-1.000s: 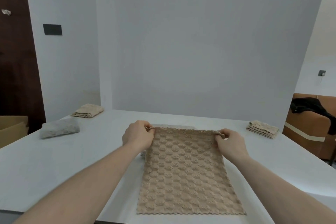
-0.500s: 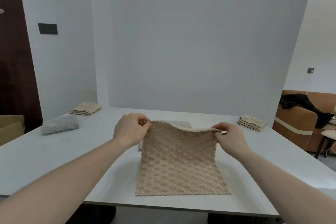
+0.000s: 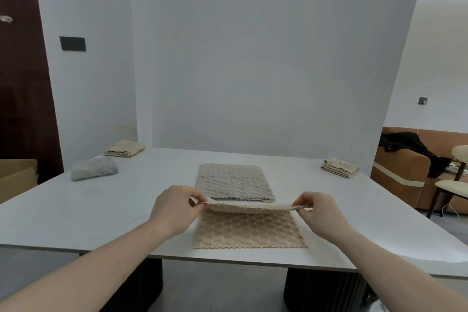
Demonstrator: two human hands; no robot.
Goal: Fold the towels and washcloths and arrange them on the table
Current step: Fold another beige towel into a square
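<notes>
Since 0.5 s ago you have drawn the beige towel's (image 3: 249, 232) far edge toward you over its near half on the tabletop (image 3: 76, 215). Left hand (image 3: 174, 208) and right hand (image 3: 315, 210) each pinch 1 corner. It looks soft, light, floppy; keep holding the corners.

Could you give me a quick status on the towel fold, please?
Left hand and right hand pinch beige towel far corners, mid-fold. Grey towel flat behind. Nothing obstructing.

Beige waffle towel (image 3: 249, 232) half-folded at table's (image 3: 76, 210) near edge, grey-beige towel (image 3: 234, 181) flat behind.
</notes>
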